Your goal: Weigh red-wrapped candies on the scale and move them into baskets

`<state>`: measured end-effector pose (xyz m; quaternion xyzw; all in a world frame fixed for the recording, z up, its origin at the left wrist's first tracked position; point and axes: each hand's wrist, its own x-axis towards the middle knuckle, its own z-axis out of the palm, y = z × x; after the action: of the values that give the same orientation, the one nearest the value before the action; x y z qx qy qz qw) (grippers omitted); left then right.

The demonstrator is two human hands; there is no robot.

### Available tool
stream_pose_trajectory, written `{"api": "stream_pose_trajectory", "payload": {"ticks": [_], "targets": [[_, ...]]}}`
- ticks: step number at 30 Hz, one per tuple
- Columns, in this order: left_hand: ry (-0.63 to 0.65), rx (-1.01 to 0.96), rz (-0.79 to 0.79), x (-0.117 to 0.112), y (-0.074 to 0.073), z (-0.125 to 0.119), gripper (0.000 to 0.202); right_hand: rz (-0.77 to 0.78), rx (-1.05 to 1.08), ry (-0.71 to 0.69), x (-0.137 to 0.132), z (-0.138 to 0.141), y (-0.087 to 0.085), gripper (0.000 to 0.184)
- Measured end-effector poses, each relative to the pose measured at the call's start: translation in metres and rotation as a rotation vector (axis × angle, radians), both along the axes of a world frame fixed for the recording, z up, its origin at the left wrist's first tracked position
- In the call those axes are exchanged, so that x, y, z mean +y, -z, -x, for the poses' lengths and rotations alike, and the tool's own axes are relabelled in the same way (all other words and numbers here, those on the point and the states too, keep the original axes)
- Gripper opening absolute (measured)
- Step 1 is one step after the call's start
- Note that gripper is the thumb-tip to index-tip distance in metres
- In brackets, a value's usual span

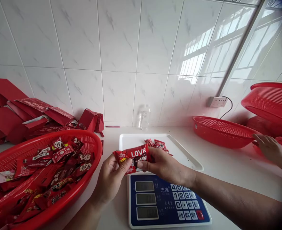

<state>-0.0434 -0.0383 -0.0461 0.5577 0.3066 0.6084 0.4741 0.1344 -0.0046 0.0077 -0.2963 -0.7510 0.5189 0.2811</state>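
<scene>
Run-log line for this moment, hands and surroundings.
left hand: gripping LOVE packet; right hand: same packet; digital scale: red packets on white tray; red basket: left, wrapped snacks inside; co-worker's hand: far right

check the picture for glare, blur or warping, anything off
Head view: bright window reflection on the tiled wall, upper right; head view: dark blurry patch in the upper right corner; head view: the wall's lines fan apart toward the top, likely wide-lens distortion; head view: the held packet is clear enough to read "LOVE".

red packet [133,154], white "love" lettering, slightly tilted, in both hands [111,176] [166,164]
</scene>
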Motion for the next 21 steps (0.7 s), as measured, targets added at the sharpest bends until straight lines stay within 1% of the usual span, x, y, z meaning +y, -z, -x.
{"api": "stream_pose_trajectory", "payload": {"ticks": [3, 5, 9, 13, 15, 17, 21], "targets": [[-0.030, -0.036, 0.019, 0.001, 0.001, 0.001, 0.033, 0.075, -0.016, -0.037, 0.002, 0.000, 0.001, 0.043], [-0.040, -0.038, 0.017, 0.001, 0.001, 0.002, 0.034, 0.100, -0.036, -0.044, 0.003, 0.000, 0.004, 0.045], [-0.005, 0.022, 0.002, 0.002, -0.002, 0.003, 0.035, 0.061, -0.047, -0.019, 0.003, 0.000, 0.010, 0.040], [0.008, 0.120, -0.103, 0.001, -0.005, 0.001, 0.047, 0.012, -0.041, 0.027, 0.005, -0.001, 0.009, 0.045], [0.008, 0.183, -0.114, -0.001, -0.006, 0.000, 0.044, -0.006, -0.039, 0.030, 0.006, -0.001, 0.008, 0.047], [0.009, 0.212, -0.088, -0.003, -0.006, 0.000, 0.036, -0.002, -0.046, 0.022, 0.007, -0.001, 0.008, 0.048], [0.077, 0.176, -0.074, -0.006, -0.010, -0.001, 0.029, 0.033, -0.047, -0.002, 0.004, -0.001, 0.008, 0.051]]}}
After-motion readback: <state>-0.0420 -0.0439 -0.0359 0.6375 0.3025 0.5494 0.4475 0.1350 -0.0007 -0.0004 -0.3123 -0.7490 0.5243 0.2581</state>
